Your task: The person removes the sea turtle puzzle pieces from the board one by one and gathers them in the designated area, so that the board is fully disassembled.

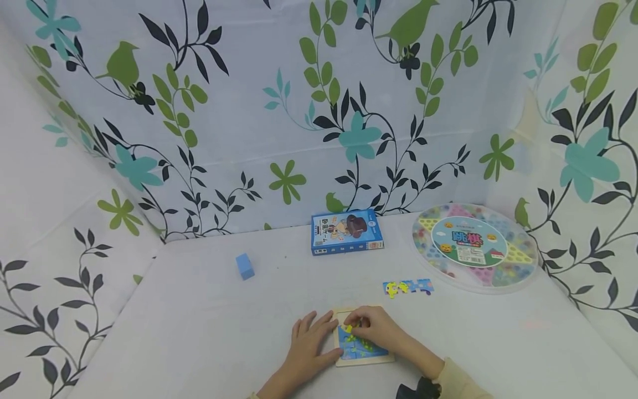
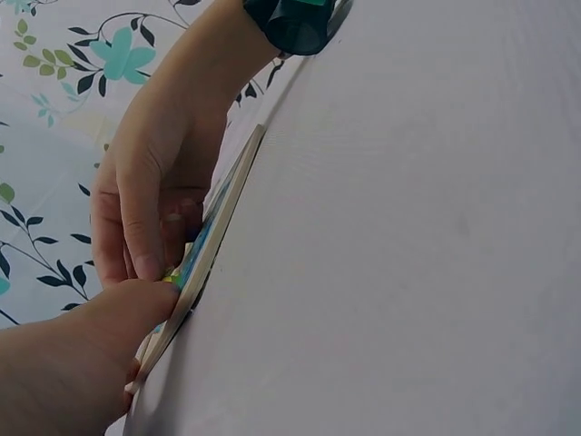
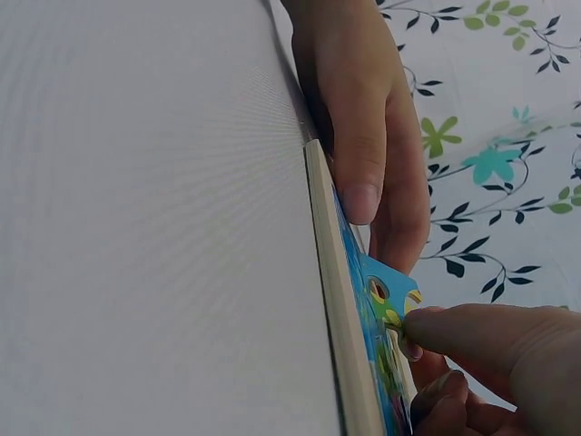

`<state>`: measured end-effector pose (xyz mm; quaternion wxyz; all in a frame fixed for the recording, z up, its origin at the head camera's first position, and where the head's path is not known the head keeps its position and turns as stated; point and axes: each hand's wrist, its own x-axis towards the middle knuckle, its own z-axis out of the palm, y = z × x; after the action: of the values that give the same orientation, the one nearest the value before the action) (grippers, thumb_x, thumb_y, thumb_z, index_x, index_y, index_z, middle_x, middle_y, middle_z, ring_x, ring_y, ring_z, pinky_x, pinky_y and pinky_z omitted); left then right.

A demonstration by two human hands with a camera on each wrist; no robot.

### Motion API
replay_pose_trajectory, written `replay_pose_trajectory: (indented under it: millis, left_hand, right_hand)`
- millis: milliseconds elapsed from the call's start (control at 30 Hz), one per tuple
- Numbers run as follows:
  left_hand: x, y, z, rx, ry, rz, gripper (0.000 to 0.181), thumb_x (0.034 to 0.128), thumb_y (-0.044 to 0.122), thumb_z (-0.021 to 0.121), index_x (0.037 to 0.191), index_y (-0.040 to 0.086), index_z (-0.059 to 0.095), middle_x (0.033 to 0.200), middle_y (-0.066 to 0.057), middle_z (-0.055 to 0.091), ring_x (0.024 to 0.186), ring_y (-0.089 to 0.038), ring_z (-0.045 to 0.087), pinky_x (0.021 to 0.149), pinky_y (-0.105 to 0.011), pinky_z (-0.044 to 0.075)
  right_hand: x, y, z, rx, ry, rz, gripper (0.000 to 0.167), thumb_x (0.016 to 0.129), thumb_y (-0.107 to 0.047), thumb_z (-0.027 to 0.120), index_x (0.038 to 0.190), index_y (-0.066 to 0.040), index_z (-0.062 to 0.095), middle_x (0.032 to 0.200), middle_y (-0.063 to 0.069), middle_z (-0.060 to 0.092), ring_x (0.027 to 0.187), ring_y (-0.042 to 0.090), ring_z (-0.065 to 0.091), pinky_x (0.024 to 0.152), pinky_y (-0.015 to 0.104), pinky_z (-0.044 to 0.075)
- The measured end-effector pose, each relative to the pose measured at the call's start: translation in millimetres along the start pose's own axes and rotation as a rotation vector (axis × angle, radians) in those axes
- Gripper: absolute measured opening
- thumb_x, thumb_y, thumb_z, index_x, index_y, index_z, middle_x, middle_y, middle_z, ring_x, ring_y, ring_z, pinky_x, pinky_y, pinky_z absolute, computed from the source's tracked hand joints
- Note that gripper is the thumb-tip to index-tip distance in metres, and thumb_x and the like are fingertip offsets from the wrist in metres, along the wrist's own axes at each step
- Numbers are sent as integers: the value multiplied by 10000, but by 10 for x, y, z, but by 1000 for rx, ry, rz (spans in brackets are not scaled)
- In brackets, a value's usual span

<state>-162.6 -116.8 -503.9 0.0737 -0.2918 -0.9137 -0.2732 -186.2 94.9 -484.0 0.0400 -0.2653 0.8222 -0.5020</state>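
A small jigsaw puzzle in a pale wooden tray (image 1: pixel 366 363) lies near the front of the table, its blue and yellow picture partly filled in. My right hand (image 1: pixel 381 328) is over the tray and pinches a jigsaw piece (image 3: pixel 392 289), blue with yellow-green, between thumb and finger. In the right wrist view the piece stands tilted up from the puzzle's surface. My left hand (image 1: pixel 310 348) rests at the tray's left side, fingers spread and thumb on its edge. The right hand hides part of the puzzle.
Several joined jigsaw pieces (image 1: pixel 421 286) lie beyond the tray to the right. Farther back are a blue block (image 1: pixel 245 266), a blue cardboard box (image 1: pixel 347 247) and a round board game case (image 1: pixel 520 235). A leaf-patterned cloth (image 1: pixel 239 138) hangs behind the table.
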Motion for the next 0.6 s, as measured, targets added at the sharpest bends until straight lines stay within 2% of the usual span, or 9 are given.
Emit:
replay_pose_trajectory:
  millis: [233, 400, 600]
  left_hand:
    - [0, 41, 1, -25, -10, -46, 534, 811, 465, 586, 1221, 127, 532, 1341, -50, 423, 1233, -380, 240, 906, -645, 116]
    - [7, 63, -16, -18, -4, -56, 529, 799, 455, 602, 1213, 132, 541, 1335, -42, 432, 1232, -371, 249, 916, -628, 117]
    - [7, 61, -24, -33, -9, -65, 529, 791, 448, 613, 1211, 134, 541, 1335, -39, 432, 1238, -364, 242, 929, -611, 106]
  right_hand:
    - [-4, 15, 14, 20, -28, 12, 230, 723, -14, 687, 943, -71, 655, 768, -54, 557, 530, 32, 420, 489, 185, 382]
    - [-3, 33, 15, 25, -17, 0, 184, 762, -31, 663, 939, -83, 663, 768, -69, 565, 548, 40, 433, 505, 197, 392]
    - [2, 20, 8, 0, -30, 8, 100, 809, -77, 636, 905, -102, 653, 680, -96, 523, 557, 36, 422, 519, 192, 381]
